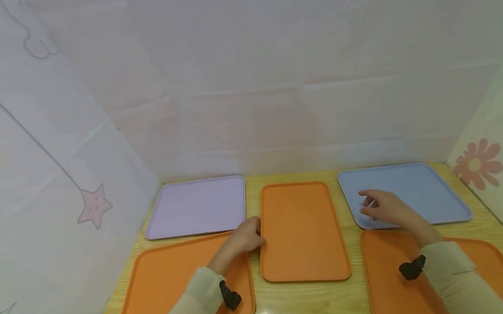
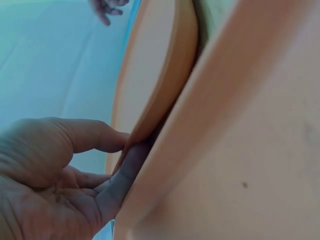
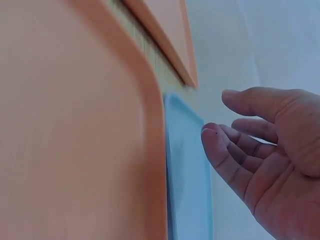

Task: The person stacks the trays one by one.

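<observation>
My left hand (image 1: 245, 236) is at the left long edge of the middle orange tray (image 1: 301, 231). In the left wrist view the thumb (image 2: 102, 137) lies on that tray's rim and a finger reaches under it, so the hand pinches the edge. My right hand (image 1: 385, 206) is over the left part of the blue tray (image 1: 423, 189) and holds nothing. Its thumb and fingers are loosely bent and apart in the right wrist view, with the blue tray (image 3: 187, 165) behind the fingertips.
A purple tray (image 1: 198, 207) lies at the back left. One orange tray (image 1: 168, 285) is under the left forearm, another (image 1: 388, 276) under the right. All rest on a wooden table (image 1: 306, 309), with a pale cloth wall (image 1: 294, 121) behind and at both sides.
</observation>
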The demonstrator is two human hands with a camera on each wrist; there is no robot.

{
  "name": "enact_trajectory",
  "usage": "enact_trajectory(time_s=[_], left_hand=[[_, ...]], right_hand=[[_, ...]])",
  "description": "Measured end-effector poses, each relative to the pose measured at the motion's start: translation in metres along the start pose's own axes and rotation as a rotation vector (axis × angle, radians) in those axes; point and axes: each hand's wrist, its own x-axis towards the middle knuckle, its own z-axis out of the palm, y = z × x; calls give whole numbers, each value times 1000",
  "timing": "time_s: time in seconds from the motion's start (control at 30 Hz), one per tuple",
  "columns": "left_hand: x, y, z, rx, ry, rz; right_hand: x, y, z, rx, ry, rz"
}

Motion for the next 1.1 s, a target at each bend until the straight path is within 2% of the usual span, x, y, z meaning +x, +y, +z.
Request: enact_trajectory(time_s=[0.2,0.4,0.73,0.93,1.1], left_hand=[[1,0,2,-57,-5,-36],[0,-1,4,-140,-27,-22],[-3,3,7,-274,-63,-45],[-1,4,9,-296,-69,-57],[1,3,11,-319,-74,-64]], right_hand=[[-29,20,-18,-65,13,-7],[-54,37,-28,-121,37,-32],[-92,76,-44,-143,70,-75],[-115,95,-62,-148,44,20],[-132,114,-72,-171,46,37]])
